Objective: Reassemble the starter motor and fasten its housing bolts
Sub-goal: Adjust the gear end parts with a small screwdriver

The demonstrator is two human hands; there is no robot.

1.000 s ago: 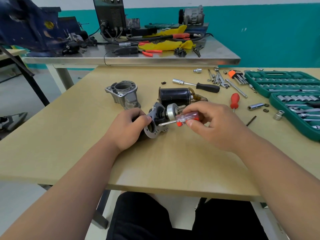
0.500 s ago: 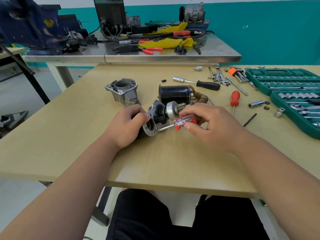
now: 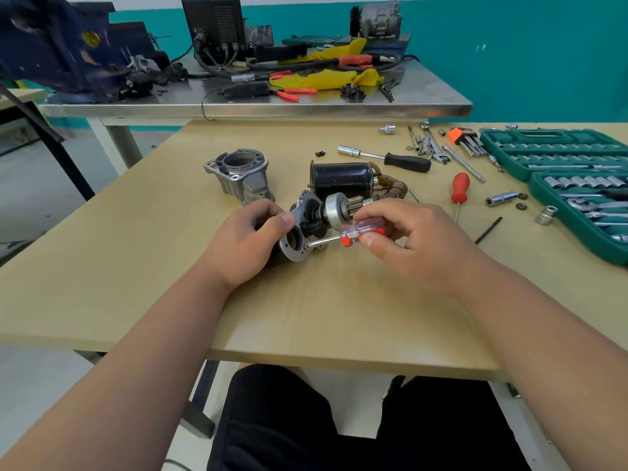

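A starter motor subassembly (image 3: 307, 220) with a metal flange plate, a silver drive and a pinion gear lies on the wooden table (image 3: 306, 317). My left hand (image 3: 248, 241) grips its left end, thumb on the flange. My right hand (image 3: 413, 241) pinches a small screwdriver (image 3: 353, 232) with a clear and orange handle. Its tip touches the lower flange. Behind stands the black motor body (image 3: 343, 180). The grey aluminium nose housing (image 3: 241, 175) sits apart to the left.
At the right edge lies a green socket set case (image 3: 560, 164) with loose sockets, hex keys (image 3: 464, 139) and wrenches around it. A red screwdriver (image 3: 459, 190) and a black-handled nut driver (image 3: 390, 158) lie behind my right hand. A cluttered steel bench (image 3: 255, 100) stands behind.
The subassembly and both hands have kept their place on the table. My right hand has shifted its fingers slightly along the screwdriver handle, with the tip still at the flange.
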